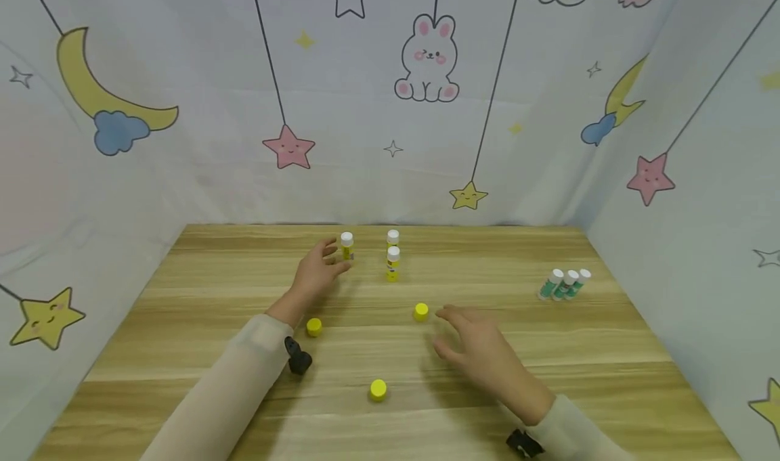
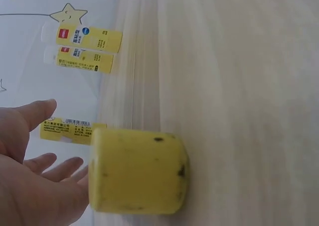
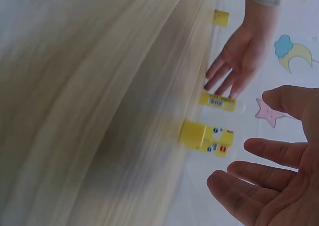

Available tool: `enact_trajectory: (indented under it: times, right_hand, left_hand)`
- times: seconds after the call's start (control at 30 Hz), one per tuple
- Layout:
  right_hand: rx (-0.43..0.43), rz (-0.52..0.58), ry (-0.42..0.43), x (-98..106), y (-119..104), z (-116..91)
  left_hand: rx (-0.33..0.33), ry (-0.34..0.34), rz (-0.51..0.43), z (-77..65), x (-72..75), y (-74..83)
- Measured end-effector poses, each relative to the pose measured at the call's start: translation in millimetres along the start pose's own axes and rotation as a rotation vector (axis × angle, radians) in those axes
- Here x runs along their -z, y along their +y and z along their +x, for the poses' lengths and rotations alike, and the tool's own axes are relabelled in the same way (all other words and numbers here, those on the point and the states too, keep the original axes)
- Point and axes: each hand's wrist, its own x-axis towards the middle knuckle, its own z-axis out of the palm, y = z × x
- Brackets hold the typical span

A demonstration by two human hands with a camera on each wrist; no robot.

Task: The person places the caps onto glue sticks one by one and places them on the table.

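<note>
Wooden bench (image 1: 487,265), back edge behind the upright, cap-up leftmost glue stick (image 1: 347,248) — left hand (image 1: 318,269) beside it, right hand (image 1: 481,350) front-right, both unclenched.

On the table (image 1: 506,265), two glue sticks (image 1: 393,269) are placed one behind the other toward the back, with a third stick (image 1: 347,251) set to their left; three cylinders (image 1: 378,390) are spread before them, and three other sticks (image 1: 565,286) are grouped far right

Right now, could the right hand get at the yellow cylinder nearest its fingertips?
Probably yes: the right hand looks empty, its fingers reach toward the yellow cylinder, and nothing shows between them in the head view.
</note>
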Motion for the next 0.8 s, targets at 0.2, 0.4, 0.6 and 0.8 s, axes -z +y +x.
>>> enact_trajectory:
  times: [0.2,0.4,0.6,0.8]
  right_hand:
    - [0.034,0.039,-0.017,-6.4,-14.3,1.4]
    - [0.101,0.074,-0.037,-10.1,-25.0,-0.6]
    - [0.106,0.105,-0.087,-9.9,-35.1,-1.4]
    - [0.121,0.116,-0.077,-13.8,-38.8,-1.8]
  left_hand:
    - [-0.021,-0.068,-0.085,12.9,0.9,-2.3]
    - [-0.048,-0.098,-0.122,19.6,0.3,-1.3]
    - [-0.042,-0.083,-0.133,25.2,-1.9,-2.1]
    - [-0.02,-0.061,-0.119,28.6,-4.4,-3.1]
